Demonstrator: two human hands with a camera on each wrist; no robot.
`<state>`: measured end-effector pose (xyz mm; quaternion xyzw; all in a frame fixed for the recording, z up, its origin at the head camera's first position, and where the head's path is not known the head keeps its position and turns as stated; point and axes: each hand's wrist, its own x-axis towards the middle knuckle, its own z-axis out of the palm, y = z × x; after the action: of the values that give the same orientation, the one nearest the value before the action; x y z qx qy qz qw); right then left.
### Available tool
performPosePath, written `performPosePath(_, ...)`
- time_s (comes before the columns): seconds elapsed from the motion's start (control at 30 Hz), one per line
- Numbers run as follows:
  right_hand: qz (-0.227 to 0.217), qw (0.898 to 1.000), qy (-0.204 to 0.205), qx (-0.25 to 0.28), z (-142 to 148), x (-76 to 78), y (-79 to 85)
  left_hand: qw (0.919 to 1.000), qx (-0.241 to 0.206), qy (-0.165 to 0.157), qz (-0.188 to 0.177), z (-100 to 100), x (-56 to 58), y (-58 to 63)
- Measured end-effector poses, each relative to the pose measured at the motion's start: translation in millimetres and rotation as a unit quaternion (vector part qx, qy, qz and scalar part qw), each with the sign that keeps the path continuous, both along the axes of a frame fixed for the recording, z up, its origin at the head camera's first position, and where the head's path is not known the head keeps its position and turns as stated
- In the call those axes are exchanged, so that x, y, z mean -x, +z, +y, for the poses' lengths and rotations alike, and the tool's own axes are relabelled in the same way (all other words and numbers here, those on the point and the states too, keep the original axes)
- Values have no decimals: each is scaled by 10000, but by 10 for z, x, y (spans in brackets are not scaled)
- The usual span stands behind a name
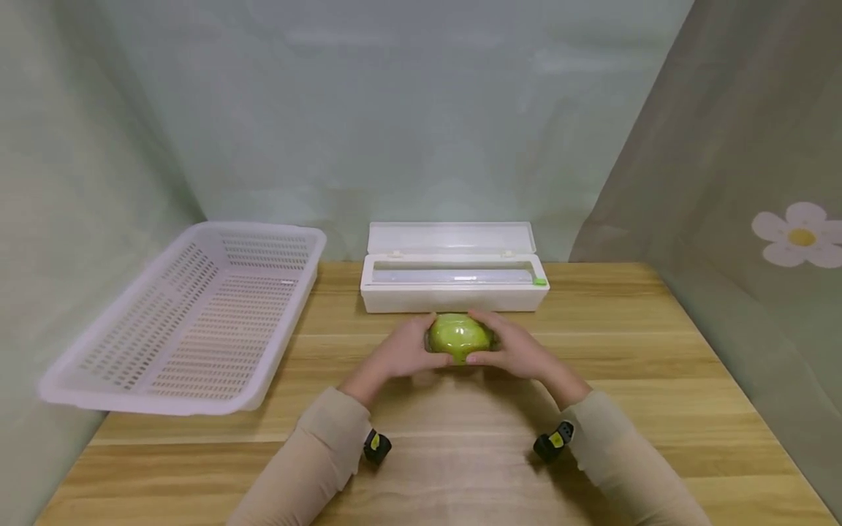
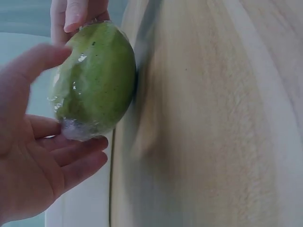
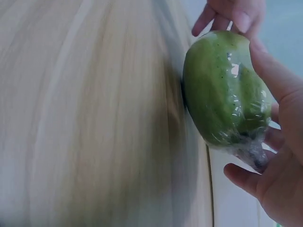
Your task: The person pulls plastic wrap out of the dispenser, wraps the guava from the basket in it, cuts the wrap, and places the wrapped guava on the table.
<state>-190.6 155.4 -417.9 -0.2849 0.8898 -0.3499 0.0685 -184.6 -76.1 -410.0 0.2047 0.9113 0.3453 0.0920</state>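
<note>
A green oval fruit [image 1: 460,336], possibly a papaya or mango, lies crosswise between the two hands, in shiny clear cling film. My left hand [image 1: 413,346] holds its left end, with the thumb on the near side. At the other end my right hand [image 1: 515,346] grips it in the same way. The right wrist view shows film bunched at the end of the fruit [image 3: 227,90] beside the right fingers. In the left wrist view the fruit [image 2: 97,78] sits close to the tabletop; whether it touches cannot be told. Just behind stands a white cling film box [image 1: 454,298], lid up.
Inside the box lies a roll of film [image 1: 454,276], with a green slider [image 1: 539,281] at the right of its front edge. A white perforated plastic basket [image 1: 263,387] stands at the left on the wooden table [image 1: 658,409]. Curtains [image 1: 408,131] hang around the table.
</note>
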Motion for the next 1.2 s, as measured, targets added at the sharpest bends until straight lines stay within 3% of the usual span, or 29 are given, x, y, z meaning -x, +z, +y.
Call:
performPosePath(0.1,-79,9999,29,-59,64,6,32,10000,11,39,-61,-2,2,-27)
performPosePath(0.2,-137,9992,-64,-359,138,4,75,9992,-25,296,-257,-24,1,-31)
performPosePath(0.37,310,9924,-110,-1187,197,-25,111,9981,-98,439,-424,-52,7,-44)
performPosePath(0.5,1009,9781,-206,-1808,163,-77,130,9991,-76,244,-344,-46,14,-44)
performPosePath(0.6,1483,9600,-209,-2364,123,-108,142,9995,-118,119,-271,-24,19,-39)
performPosePath(0.7,1751,9439,-72,-2799,91,-125,156,9996,-146,72,-248,-2,15,-32)
performPosePath(0.77,1780,9395,6,-2927,84,-130,170,9995,-140,67,-265,11,8,-13)
performPosePath(1.03,1542,9494,131,-2733,125,-110,135,9997,129,26,-224,22,-13,33)
performPosePath(1.2,752,9708,1,-2278,150,-137,130,9995,149,-64,-280,2,-41,16)
